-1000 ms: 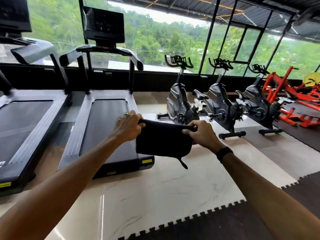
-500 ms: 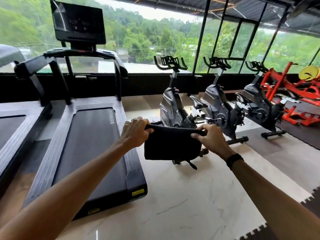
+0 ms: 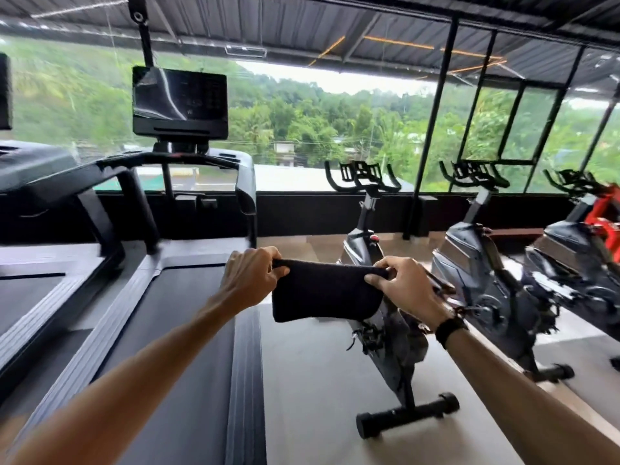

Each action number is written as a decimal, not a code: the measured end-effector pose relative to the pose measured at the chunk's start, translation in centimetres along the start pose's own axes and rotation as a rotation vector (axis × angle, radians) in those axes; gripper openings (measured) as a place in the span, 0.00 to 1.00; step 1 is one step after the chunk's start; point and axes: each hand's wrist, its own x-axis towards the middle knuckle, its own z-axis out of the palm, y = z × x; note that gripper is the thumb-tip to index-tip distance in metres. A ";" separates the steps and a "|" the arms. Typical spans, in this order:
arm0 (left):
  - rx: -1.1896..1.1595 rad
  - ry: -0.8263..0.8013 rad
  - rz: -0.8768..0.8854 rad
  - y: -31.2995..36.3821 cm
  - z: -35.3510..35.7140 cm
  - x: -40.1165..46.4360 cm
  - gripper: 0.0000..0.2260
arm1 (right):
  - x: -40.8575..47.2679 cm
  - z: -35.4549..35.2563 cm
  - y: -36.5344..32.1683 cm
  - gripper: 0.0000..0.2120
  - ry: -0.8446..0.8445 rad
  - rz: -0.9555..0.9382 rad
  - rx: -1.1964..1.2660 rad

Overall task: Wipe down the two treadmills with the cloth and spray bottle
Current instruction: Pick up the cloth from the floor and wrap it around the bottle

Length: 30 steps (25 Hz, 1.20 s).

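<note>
1. Left hand (image 3: 250, 278), frame centre: fingers curled, pinching the left top corner of a folded black fabric cloth (image 3: 323, 298)
2. Right hand (image 3: 407, 285): pinching the right top corner
3. Cloth hanging taut between both, above the black treadmill (image 3: 174, 297) at left

Three black exercise bikes (image 3: 382, 297) along the window (image 3: 335, 129), perhaps red equipment (image 3: 604, 213) far right.
</note>
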 end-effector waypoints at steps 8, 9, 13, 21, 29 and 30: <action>-0.004 0.087 -0.113 -6.5 7.7 15.9 0.10 | 18.8 9.2 5.3 0.06 -0.061 -0.109 0.063; -0.001 0.093 -0.121 -7.3 8.4 18.0 0.10 | 21.4 9.7 5.6 0.06 -0.068 -0.116 0.049; -0.034 0.117 -0.162 -10.3 11.9 26.6 0.11 | 32.1 12.2 6.5 0.07 -0.067 -0.135 0.013; -0.042 0.175 -0.365 -17.8 17.7 37.3 0.07 | 46.4 24.6 8.2 0.06 -0.159 0.003 0.402; -0.003 0.257 -0.600 -26.8 18.5 47.1 0.07 | 61.0 35.4 6.0 0.04 -0.433 -0.126 0.574; 0.032 0.240 -0.612 -27.4 18.7 48.3 0.08 | 62.6 36.4 5.7 0.04 -0.450 -0.123 0.618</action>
